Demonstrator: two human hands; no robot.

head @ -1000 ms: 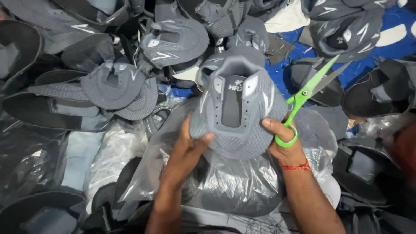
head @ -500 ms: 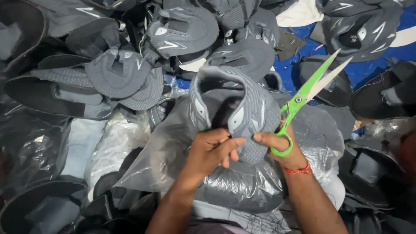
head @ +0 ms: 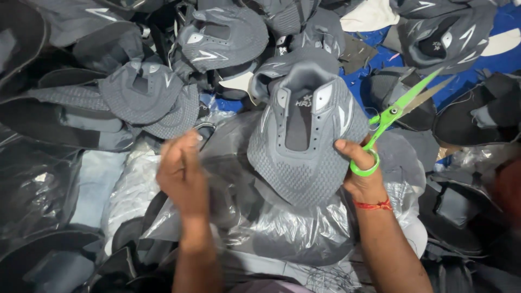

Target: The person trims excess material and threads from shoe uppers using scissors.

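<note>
Head cam showed the right hand point(head: 362, 179) pinching the grey shoe upper point(head: 304, 135) over the plastic bag point(head: 282, 228), green scissors point(head: 393, 116) looped on a finger, left hand point(head: 183, 173) loose and empty nearby — probably best steadying the fabric before snipping.

The left hand point(head: 182, 173) is motion-blurred, so its fingers cannot be told apart. The right hand point(head: 363, 173) hides the shoe upper's point(head: 304, 135) right edge and the lower loop of the scissors point(head: 396, 116). Both forearms run off the bottom edge. Right of the upper, a reddish blur point(head: 510, 190) is cut off.
</note>
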